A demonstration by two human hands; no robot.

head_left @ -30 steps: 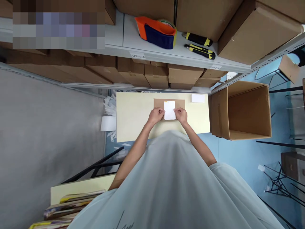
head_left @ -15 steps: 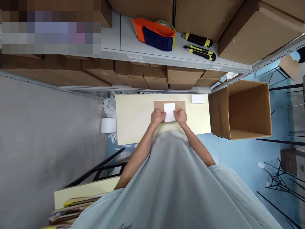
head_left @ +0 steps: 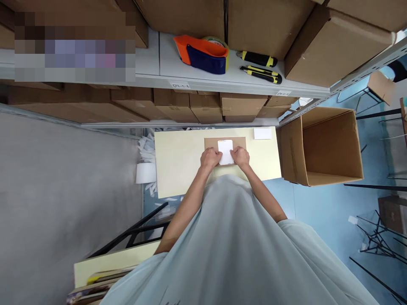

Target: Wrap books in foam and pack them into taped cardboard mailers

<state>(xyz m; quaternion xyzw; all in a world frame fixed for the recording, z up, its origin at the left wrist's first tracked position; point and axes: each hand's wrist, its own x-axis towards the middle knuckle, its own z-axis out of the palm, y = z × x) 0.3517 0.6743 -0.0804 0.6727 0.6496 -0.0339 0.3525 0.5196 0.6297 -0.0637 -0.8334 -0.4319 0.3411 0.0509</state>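
A small white card (head_left: 225, 151) with rounded corners lies flat on a brown cardboard piece (head_left: 211, 142), near its middle, its long side running away from the person. A thin strip of colour shows along its far edge. The cardboard piece is a flat rectangle lying on the pale yellow surface (head_left: 178, 161).

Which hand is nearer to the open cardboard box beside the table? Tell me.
Right. The right hand grips the white card's edge on the side toward the open box; the left hand grips the far edge.
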